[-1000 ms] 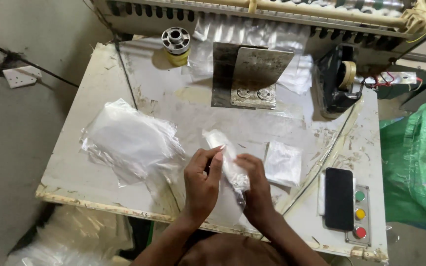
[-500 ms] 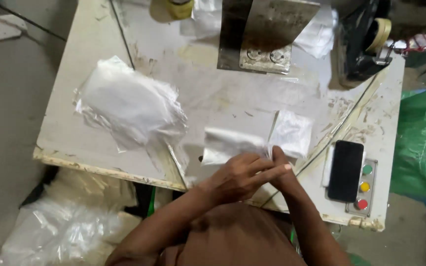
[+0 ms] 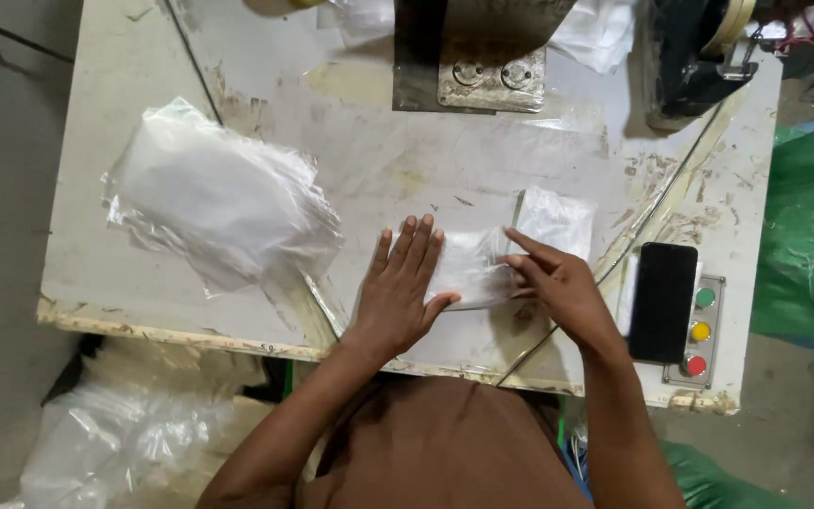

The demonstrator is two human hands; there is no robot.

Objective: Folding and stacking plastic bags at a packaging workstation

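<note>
A clear plastic bag (image 3: 468, 267) lies flat on the worn white worktable (image 3: 105, 170) near its front edge. My left hand (image 3: 402, 287) presses flat on the bag's left part, fingers spread. My right hand (image 3: 553, 283) pinches the bag's right end with fingertips. Just beyond my right hand sits a small stack of folded clear bags (image 3: 556, 221). A loose heap of clear bags (image 3: 214, 198) lies to the left.
A black phone (image 3: 663, 302) lies at the right next to a panel of green, yellow and red buttons (image 3: 700, 332). A metal machine plate (image 3: 487, 57) stands at the back centre. Green sacking (image 3: 812, 236) hangs right; plastic bags (image 3: 115, 443) lie on the floor.
The bag was held up between both hands; it has since been laid down and flattened. My left hand now presses it to the table, my right at its right end.
</note>
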